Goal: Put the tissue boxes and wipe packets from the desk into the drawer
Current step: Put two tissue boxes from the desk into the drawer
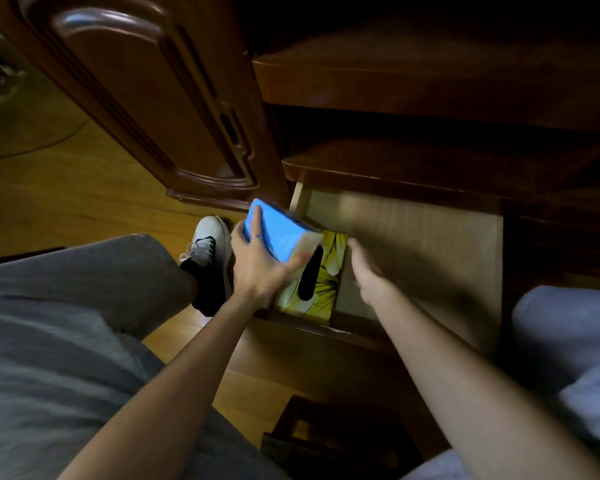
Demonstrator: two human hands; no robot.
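The drawer [430, 237] is pulled out under the dark wooden desk, its pale bottom showing. A yellow flower-print tissue box [326, 282] with a black slot lies at the drawer's left end. My left hand [260, 268] grips a blue tissue box [278, 233], tilted over the drawer's left edge and partly above the yellow box. My right hand [368, 271] hovers blurred inside the drawer just right of the yellow box, fingers apart, holding nothing.
An open cabinet door [146, 98] stands to the left of the drawer. My leg in grey trousers and a white shoe [210, 240] rest on the wooden floor. A dark wooden stool [326, 441] sits below. Desk shelves [430, 81] overhang the drawer.
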